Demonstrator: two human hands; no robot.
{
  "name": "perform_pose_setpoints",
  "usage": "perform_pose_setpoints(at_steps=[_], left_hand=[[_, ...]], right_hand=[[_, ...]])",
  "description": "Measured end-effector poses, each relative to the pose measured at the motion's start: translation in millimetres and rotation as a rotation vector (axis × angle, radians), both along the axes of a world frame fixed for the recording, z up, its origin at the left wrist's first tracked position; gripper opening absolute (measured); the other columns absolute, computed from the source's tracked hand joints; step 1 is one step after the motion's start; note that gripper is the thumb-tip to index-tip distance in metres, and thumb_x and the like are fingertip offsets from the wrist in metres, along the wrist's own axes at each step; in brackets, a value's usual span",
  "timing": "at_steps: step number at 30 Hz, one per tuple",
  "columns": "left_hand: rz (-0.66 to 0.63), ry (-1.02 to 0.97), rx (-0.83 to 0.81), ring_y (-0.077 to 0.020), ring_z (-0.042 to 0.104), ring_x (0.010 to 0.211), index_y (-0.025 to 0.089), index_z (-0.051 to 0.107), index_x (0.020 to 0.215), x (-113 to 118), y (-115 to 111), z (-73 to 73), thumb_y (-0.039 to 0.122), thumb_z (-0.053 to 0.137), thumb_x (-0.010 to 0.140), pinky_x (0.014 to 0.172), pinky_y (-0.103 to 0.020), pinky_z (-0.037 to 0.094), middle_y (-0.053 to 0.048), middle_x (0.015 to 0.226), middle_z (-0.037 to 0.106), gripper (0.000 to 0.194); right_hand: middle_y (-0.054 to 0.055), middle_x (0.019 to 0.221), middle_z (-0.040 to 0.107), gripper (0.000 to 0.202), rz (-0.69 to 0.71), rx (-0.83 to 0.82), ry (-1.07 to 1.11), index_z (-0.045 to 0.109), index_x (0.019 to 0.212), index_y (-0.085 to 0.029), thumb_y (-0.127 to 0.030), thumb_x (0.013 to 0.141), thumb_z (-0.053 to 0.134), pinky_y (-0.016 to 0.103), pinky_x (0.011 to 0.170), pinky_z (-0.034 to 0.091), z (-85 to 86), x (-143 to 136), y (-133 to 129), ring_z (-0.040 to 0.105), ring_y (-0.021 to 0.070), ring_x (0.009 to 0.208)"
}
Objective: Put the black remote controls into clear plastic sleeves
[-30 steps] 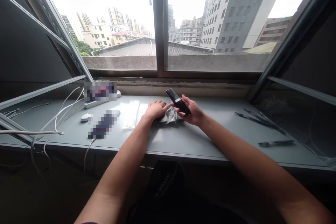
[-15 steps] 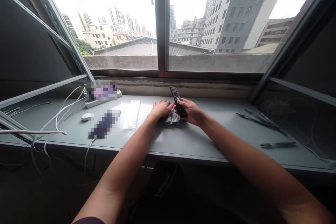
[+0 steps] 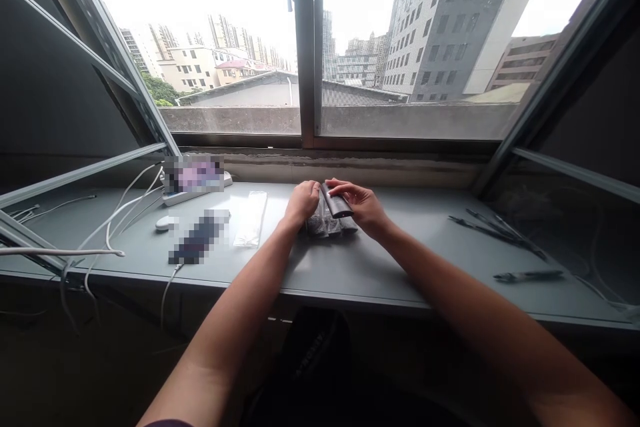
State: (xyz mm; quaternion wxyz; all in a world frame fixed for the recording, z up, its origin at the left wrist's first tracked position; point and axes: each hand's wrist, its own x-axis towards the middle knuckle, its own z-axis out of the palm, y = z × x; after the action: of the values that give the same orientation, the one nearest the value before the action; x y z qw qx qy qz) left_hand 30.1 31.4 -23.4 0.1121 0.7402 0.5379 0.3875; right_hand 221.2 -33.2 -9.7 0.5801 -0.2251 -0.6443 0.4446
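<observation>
A black remote control (image 3: 337, 204) is held tilted above the desk, its smooth buttonless side and near end facing me. My right hand (image 3: 367, 208) is closed around its right side, fingers over the top. On the left, my left hand (image 3: 303, 201) has its fingers curled in at the remote's far left edge; its fingertips are partly hidden. Just under both hands lie dark items in clear, crinkled plastic wrapping (image 3: 320, 227); what they are I cannot make out.
A flat white plastic packet (image 3: 251, 219) lies left of my hands. Further left are a blurred-out phone-like device (image 3: 199, 239), a small white round object (image 3: 163, 223), a power strip (image 3: 187, 196) and white cables (image 3: 107, 230). Several pens (image 3: 500, 233) lie right. A window stands behind the desk.
The remote has been turned over from its button side and tipped lower. My left hand has gone from lying spread over the wrapped items to curled at the remote's edge.
</observation>
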Motion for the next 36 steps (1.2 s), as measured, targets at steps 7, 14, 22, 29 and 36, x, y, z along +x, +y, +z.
perform_pose_setpoints(at_steps=[7, 14, 22, 29, 36], left_hand=[[0.029, 0.138, 0.042, -0.0298, 0.07, 0.124, 0.016, 0.079, 0.121, -10, 3, -2.7, 0.027, 0.051, 0.109, 0.113, -0.04, 0.051, -0.015, 0.128, 0.079, 0.033], [0.074, 0.172, -0.014, -0.0303, 0.069, 0.128, 0.017, 0.08, 0.122, -17, 1, -3.7, 0.032, 0.057, 0.107, 0.116, -0.039, 0.05, -0.015, 0.131, 0.078, 0.031], [0.123, 0.249, -0.094, -0.0321, 0.068, 0.132, 0.019, 0.081, 0.124, -18, -1, -2.6, 0.037, 0.058, 0.106, 0.115, -0.039, 0.049, -0.016, 0.135, 0.077, 0.034], [0.055, 0.352, -0.229, -0.0318, 0.074, 0.121, 0.019, 0.084, 0.121, -17, -4, 0.8, 0.044, 0.053, 0.107, 0.101, -0.034, 0.054, -0.016, 0.129, 0.081, 0.042], [-0.021, 0.403, -0.221, -0.0317, 0.071, 0.131, 0.021, 0.081, 0.128, -16, -6, 0.5, 0.054, 0.05, 0.108, 0.106, -0.033, 0.053, -0.014, 0.14, 0.077, 0.049]], right_hand=[[0.005, 0.106, 0.085, 0.046, -0.091, -0.068, -0.017, 0.086, 0.107, -0.026, -0.052, 0.072, 0.102, 0.048, 0.107, 0.059, -4.8, 8, 10, 0.077, 0.029, 0.108], [0.009, 0.105, 0.083, 0.051, -0.391, -0.232, -0.265, 0.075, 0.131, -0.018, -0.055, 0.096, 0.076, 0.039, 0.084, 0.063, -7.4, 39, 31, 0.078, 0.0276, 0.095], [0.022, 0.144, 0.074, 0.073, -0.641, -0.289, -1.082, 0.052, 0.166, -0.011, -0.043, 0.103, 0.068, 0.043, 0.112, 0.053, -14.5, 61, 44, 0.07, 0.0379, 0.135], [0.017, 0.132, 0.08, 0.065, -0.56, -0.268, -1.207, 0.068, 0.153, -0.017, -0.058, 0.103, 0.069, 0.037, 0.096, 0.056, -13.1, 63, 39, 0.074, 0.0355, 0.124], [0.018, 0.129, 0.079, 0.062, -0.603, -0.183, -1.267, 0.071, 0.148, -0.016, -0.059, 0.105, 0.065, 0.039, 0.096, 0.056, -15.6, 60, 35, 0.074, 0.0359, 0.118]])
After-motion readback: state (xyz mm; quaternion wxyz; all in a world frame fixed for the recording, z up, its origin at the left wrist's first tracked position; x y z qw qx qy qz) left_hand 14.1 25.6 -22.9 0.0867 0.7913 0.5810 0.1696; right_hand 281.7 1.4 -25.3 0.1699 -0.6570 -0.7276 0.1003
